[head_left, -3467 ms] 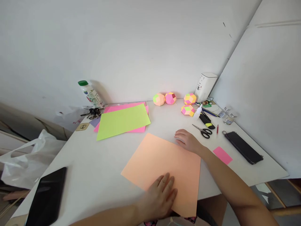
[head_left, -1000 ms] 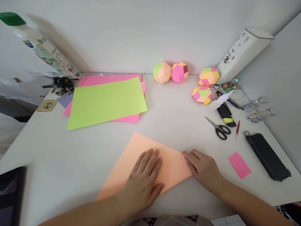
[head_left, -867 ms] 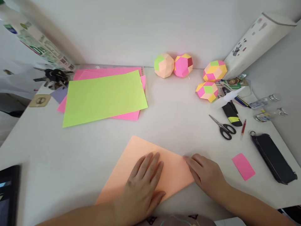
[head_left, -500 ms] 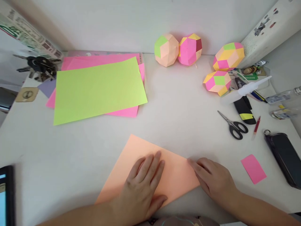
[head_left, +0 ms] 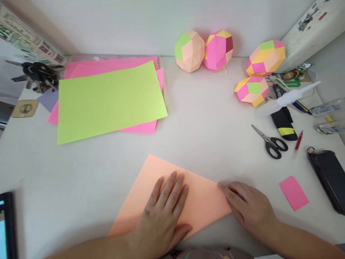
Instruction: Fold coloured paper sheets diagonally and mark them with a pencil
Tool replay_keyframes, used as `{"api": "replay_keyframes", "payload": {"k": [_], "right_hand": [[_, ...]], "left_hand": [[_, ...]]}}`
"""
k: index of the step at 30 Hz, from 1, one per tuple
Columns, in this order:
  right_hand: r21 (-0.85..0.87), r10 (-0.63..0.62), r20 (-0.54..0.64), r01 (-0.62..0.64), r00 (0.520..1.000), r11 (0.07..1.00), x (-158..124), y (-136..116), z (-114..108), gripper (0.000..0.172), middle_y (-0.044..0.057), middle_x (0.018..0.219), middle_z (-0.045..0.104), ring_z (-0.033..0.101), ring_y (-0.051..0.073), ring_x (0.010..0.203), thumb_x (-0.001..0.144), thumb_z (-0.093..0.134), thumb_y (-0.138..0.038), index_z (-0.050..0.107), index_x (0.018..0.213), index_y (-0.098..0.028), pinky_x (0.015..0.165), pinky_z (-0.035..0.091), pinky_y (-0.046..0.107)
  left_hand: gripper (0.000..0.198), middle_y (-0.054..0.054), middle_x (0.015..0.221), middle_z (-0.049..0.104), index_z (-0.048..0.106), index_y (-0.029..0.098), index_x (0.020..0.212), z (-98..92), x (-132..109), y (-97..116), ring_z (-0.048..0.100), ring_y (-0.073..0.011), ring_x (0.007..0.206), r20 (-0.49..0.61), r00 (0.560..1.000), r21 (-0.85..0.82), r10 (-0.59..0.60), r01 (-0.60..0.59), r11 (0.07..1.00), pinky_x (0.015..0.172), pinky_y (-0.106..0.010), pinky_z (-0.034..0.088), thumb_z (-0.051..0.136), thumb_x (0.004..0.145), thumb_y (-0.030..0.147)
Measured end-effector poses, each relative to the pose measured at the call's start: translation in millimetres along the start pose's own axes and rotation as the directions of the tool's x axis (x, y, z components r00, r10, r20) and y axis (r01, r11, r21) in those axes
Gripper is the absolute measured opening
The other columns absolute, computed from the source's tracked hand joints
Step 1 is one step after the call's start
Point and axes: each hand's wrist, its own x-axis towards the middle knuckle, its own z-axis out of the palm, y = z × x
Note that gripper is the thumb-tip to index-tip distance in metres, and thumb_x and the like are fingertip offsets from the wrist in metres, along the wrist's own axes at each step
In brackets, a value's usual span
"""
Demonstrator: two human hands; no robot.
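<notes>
A peach sheet of paper lies at a slant on the desk in front of me. My left hand rests flat on its middle, fingers spread and palm down. At the sheet's right edge, my right hand has its fingers curled in, with forefinger and thumb pinching the paper near the corner. Part of the sheet's lower left is hidden under my left forearm.
Lime green paper covers pink sheets at the back left. Several faceted paper balls stand along the back. Scissors, a pink paper piece and a black case lie right; a tablet lies left.
My left fingers have spread a little wider on the paper, the forefinger straightening. The right hand keeps its hold on the edge. The whole view has shifted slightly.
</notes>
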Motion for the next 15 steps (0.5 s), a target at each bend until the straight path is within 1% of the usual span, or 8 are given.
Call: {"api": "replay_keyframes", "payload": {"k": [4,10,15], "right_hand": [[0.023,0.008,-0.006,-0.008,1.0,1.0,0.7,-0.5,-0.2,0.033,0.002,0.068,0.059,0.053,0.013,0.056,0.09,0.04,-0.008,0.057,0.117,-0.018,0.049,0.04,0.024],[0.02,0.002,-0.012,-0.002,1.0,1.0,0.8,-0.9,0.6,0.028,0.003,0.069,0.059,0.053,0.013,0.057,0.091,0.039,-0.008,0.058,0.111,-0.015,0.049,0.04,0.024],[0.013,0.002,-0.006,-0.002,1.0,1.0,1.2,-0.8,0.5,0.029,0.003,0.07,0.059,0.054,0.013,0.058,0.091,0.038,-0.007,0.058,0.11,-0.016,0.049,0.04,0.023]], "left_hand": [[0.077,-0.022,0.15,0.029,0.043,0.008,0.137,-0.3,0.6,0.0,0.014,-0.0405,0.142,0.007,1.0,-0.002,-0.005,0.005,1.0,0.113,-0.057,0.011,0.041,0.085,0.065],[0.077,-0.024,0.146,0.035,0.048,0.007,0.133,-2.0,2.7,-0.2,0.013,-0.0404,0.142,-0.024,1.0,-0.005,0.006,-0.006,1.0,0.113,-0.055,0.01,0.044,0.084,0.065],[0.076,-0.024,0.147,0.035,0.047,0.007,0.134,-3.0,2.5,-0.5,0.013,-0.0401,0.142,-0.014,1.0,0.007,0.01,-0.01,1.0,0.112,-0.055,0.011,0.043,0.085,0.065]]}}
